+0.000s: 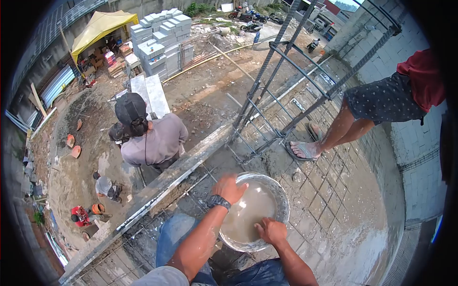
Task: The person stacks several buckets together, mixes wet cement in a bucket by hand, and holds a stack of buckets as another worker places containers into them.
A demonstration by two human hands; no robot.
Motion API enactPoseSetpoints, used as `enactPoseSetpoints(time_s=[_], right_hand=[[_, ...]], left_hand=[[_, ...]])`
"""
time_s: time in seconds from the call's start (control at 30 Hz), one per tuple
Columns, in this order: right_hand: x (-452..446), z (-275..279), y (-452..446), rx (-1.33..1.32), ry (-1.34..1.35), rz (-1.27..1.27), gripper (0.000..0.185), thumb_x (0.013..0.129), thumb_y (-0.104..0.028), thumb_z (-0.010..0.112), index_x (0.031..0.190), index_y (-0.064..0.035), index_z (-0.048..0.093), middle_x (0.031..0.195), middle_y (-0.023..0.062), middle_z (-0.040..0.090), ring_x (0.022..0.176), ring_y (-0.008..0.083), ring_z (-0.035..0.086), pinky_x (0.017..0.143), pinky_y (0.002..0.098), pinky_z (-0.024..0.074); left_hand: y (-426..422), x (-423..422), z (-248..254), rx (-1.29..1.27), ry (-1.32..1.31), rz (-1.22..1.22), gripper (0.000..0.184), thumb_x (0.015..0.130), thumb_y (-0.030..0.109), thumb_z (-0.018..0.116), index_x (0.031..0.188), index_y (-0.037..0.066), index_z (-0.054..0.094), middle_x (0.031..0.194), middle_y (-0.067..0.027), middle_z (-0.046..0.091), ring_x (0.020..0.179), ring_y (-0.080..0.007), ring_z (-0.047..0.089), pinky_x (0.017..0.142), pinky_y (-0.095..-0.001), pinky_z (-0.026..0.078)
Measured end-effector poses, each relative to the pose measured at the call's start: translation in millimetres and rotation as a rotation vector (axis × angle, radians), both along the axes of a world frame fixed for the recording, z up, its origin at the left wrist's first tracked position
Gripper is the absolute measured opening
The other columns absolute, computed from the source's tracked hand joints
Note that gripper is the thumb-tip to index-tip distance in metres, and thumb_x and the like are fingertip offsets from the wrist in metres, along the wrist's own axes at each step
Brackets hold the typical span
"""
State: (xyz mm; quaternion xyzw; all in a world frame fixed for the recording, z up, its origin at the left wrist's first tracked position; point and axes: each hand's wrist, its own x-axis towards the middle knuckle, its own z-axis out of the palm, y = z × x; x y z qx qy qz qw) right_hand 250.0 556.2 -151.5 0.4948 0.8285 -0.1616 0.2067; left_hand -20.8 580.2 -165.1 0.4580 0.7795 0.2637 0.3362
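A round bucket of cloudy grey water stands on the wet slab between my knees. My left hand, with a dark watch on its wrist, is at the bucket's upper left rim, fingers bent; its grip on the rim is partly hidden. Over the lower right part of the water is my right hand, thumb and fingers bent, close to the rim. Whether it holds anything cannot be made out.
Steel mesh lies around the bucket. Vertical rebar rises ahead. A person in sandals stands at right. Beyond the slab edge, a person in a cap and others are below, near stacked blocks.
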Motion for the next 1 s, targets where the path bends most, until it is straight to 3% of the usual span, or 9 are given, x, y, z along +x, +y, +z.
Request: enactPoseSetpoints(time_s=[0.37,0.47,0.57,0.67,0.7,0.87,1.0], right_hand=[[-11.5,13.1,2.0,-0.079,-0.119,0.049,0.047,0.100,-0.053,0.061,0.111,-0.0090,0.073,0.103,0.0165,0.077,0.095,0.0369,0.076,0.081,0.0503,0.0596],[-10.0,-8.3,20.2,-0.334,0.045,-0.124,0.046,0.100,-0.051,0.060,0.117,-0.0099,0.073,0.110,0.0172,0.077,0.100,0.0392,0.075,0.086,0.0490,0.0592],[-30.9,-70.0,43.4,-0.640,0.473,-0.817,0.044,0.098,-0.047,0.063,0.120,-0.0102,0.074,0.119,0.0156,0.076,0.108,0.0413,0.073,0.092,0.0473,0.0572],[-60.1,-134.4,34.6,0.028,0.180,-0.519,0.039,0.101,-0.037,0.064,0.117,-0.0016,0.072,0.103,0.0130,0.079,0.093,0.0358,0.074,0.088,0.0435,0.0585],[-67.0,-151.9,26.9,0.080,0.132,-0.481,0.039,0.101,-0.037,0.064,0.117,-0.0019,0.072,0.103,0.0127,0.079,0.092,0.0354,0.074,0.088,0.0439,0.0584],[-128.1,-187.9,-24.2,-0.222,0.275,-0.340,0.036,0.101,-0.035,0.064,0.116,-0.0030,0.071,0.103,0.0115,0.079,0.090,0.0334,0.073,0.085,0.0458,0.0578],[-137.2,-140.9,-26.4,-0.683,0.349,-0.298,0.034,0.100,-0.033,0.064,0.116,-0.0039,0.071,0.104,0.0106,0.078,0.089,0.0317,0.072,0.084,0.0473,0.0574]], left_hand=[[2.7,-1.1,-20.5,0.063,-0.082,0.001,0.040,0.091,0.035,0.076,0.124,0.013,0.074,0.127,-0.0239,0.068,0.114,-0.0436,0.067,0.096,-0.0522,0.055],[-1.1,1.0,-20.8,0.080,-0.063,0.033,0.038,0.091,0.033,0.076,0.123,0.013,0.075,0.125,-0.0233,0.069,0.113,-0.0429,0.068,0.095,-0.0523,0.055],[-3.0,-0.8,-12.4,0.069,-0.078,0.030,0.039,0.091,0.033,0.076,0.124,0.013,0.075,0.124,-0.0233,0.069,0.113,-0.0426,0.067,0.096,-0.0519,0.055],[-5.4,1.2,-18.2,0.093,-0.052,0.031,0.039,0.091,0.033,0.075,0.125,0.013,0.074,0.125,-0.0231,0.069,0.113,-0.0426,0.067,0.096,-0.0515,0.055],[-6.8,-0.1,-12.2,0.086,-0.054,0.025,0.039,0.091,0.033,0.075,0.125,0.013,0.074,0.125,-0.0230,0.069,0.113,-0.0427,0.067,0.096,-0.0514,0.055],[-10.7,-0.5,-20.1,0.164,-0.033,0.057,0.037,0.091,0.032,0.075,0.122,0.012,0.075,0.123,-0.0228,0.069,0.112,-0.0430,0.068,0.095,-0.0518,0.055],[-11.5,-2.8,-14.9,0.137,-0.058,0.040,0.037,0.091,0.034,0.075,0.120,0.011,0.075,0.122,-0.0227,0.069,0.112,-0.0430,0.068,0.095,-0.0519,0.055]])
